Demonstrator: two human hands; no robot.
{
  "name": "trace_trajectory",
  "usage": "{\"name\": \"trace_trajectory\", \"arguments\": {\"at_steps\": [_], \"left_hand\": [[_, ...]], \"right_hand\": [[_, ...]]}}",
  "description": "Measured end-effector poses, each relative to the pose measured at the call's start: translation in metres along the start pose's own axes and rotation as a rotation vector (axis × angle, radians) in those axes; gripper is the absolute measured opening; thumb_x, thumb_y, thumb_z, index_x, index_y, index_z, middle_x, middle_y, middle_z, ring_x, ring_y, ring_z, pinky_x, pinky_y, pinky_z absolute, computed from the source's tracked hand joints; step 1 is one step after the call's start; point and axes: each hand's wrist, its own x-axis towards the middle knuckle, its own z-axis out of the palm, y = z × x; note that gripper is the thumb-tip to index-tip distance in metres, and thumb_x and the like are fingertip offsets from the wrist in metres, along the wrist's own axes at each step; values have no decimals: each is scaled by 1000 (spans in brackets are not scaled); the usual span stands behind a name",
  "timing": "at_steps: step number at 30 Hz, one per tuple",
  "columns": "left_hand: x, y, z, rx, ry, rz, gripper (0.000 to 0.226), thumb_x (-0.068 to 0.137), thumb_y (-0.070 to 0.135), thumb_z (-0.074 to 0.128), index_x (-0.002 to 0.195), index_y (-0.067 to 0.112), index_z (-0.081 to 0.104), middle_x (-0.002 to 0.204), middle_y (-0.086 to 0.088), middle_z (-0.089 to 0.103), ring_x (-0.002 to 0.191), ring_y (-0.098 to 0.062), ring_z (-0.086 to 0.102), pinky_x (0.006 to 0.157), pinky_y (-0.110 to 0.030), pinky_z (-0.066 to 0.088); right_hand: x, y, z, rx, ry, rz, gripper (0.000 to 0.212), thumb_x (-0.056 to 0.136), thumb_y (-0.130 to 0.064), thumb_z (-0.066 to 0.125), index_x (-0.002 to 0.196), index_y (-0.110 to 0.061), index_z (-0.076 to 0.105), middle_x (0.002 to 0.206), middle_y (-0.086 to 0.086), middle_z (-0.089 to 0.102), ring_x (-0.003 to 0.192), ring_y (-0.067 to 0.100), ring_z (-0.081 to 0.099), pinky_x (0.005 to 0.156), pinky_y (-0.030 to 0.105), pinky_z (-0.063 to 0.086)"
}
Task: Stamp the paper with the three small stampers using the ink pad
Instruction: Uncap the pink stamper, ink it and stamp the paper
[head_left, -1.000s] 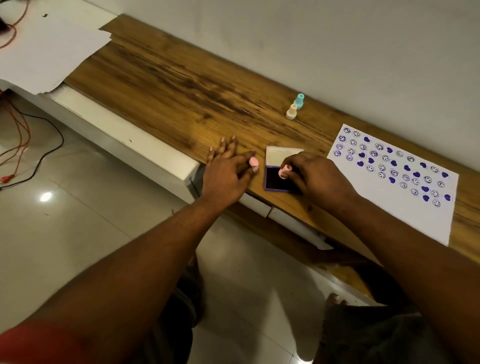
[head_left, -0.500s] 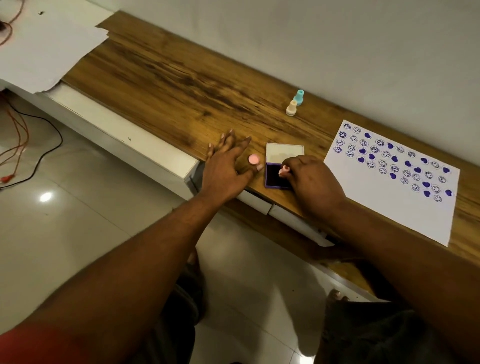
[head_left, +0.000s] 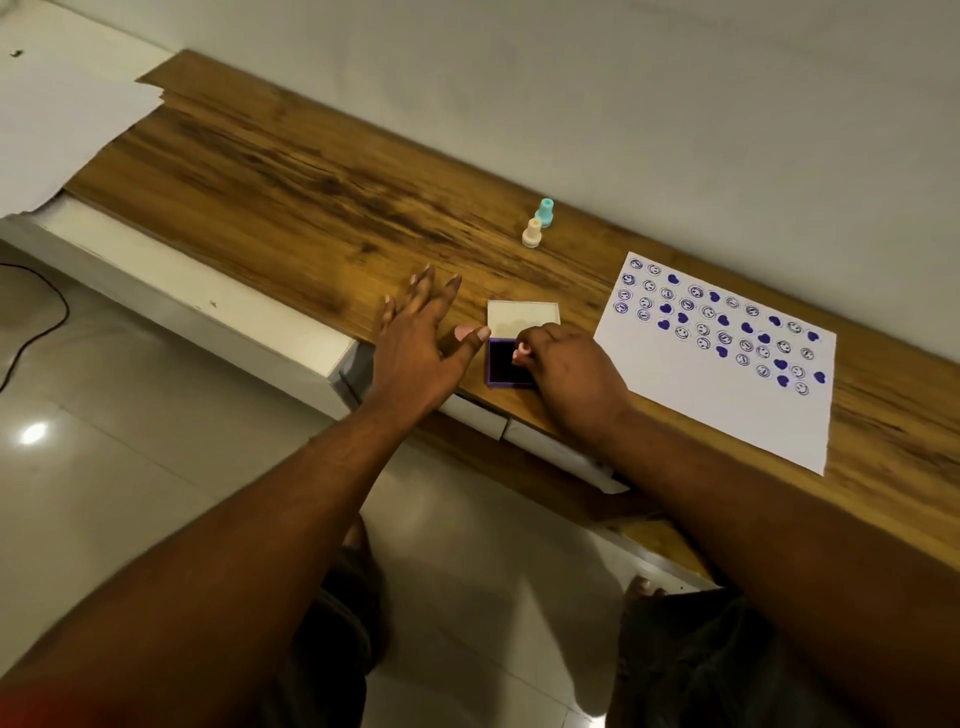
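Inking a stamper at the table (head_left: 291, 171)

Right hand (head_left: 571, 371) is gripping the pink stamper (head_left: 521, 354) on the purple ink pad (head_left: 503, 364); left hand (head_left: 421, 343) is hovering open-fingered; no readable writing.

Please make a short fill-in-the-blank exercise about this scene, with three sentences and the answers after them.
1. The right hand presses a pink stamper on the ____.
2. The teal stamper and the cream stamper stand near the ____.
3. The stamps on the paper are hearts and ____ faces.

Answers: ink pad; wall; smiley
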Motion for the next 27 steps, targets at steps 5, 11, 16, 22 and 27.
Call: {"name": "trace_trajectory", "arguments": {"at_steps": [5, 11, 16, 22, 27], "left_hand": [[4, 24, 3, 35, 36, 88, 65, 107, 50, 52, 163, 22, 38, 174, -5, 24, 162, -22, 16, 131, -52, 9], [6, 68, 21, 66, -2, 256, 63, 110, 43, 48, 165, 16, 33, 174, -7, 24, 163, -23, 13, 132, -50, 6], [-8, 106, 54, 234, -163, 467, 67, 110, 50, 38, 167, 17, 25, 175, -5, 16, 163, -22, 7, 131, -43, -2], [-29, 144, 94, 536, -408, 537, 81, 105, 68, 11, 168, 18, 14, 176, -6, 8, 163, -21, -1, 126, -44, -9], [-45, 150, 105, 533, -491, 458, 91, 101, 73, 5, 168, 12, 9, 176, -12, 4, 163, -25, -1, 128, -43, -6]], "right_hand": [[-1, 4, -9, 225, 67, 73, 27, 106, -33, 57, 127, -19, 66, 126, 7, 71, 112, 23, 66, 86, 25, 49], [-33, 68, -55, 473, 360, 234, 25, 101, -39, 64, 112, -19, 73, 104, -7, 76, 96, 6, 69, 78, 12, 47], [-60, 145, -66, 410, 408, 461, 27, 100, -35, 68, 115, -13, 72, 106, 2, 78, 98, 17, 72, 85, 28, 51], [-63, 181, -61, 386, 397, 453, 28, 101, -34, 66, 117, -12, 71, 105, 5, 77, 91, 19, 68, 77, 21, 43], [-34, 162, -51, 408, 345, 253, 22, 104, -29, 61, 112, -13, 73, 102, 2, 76, 86, 16, 65, 72, 19, 43]]}}
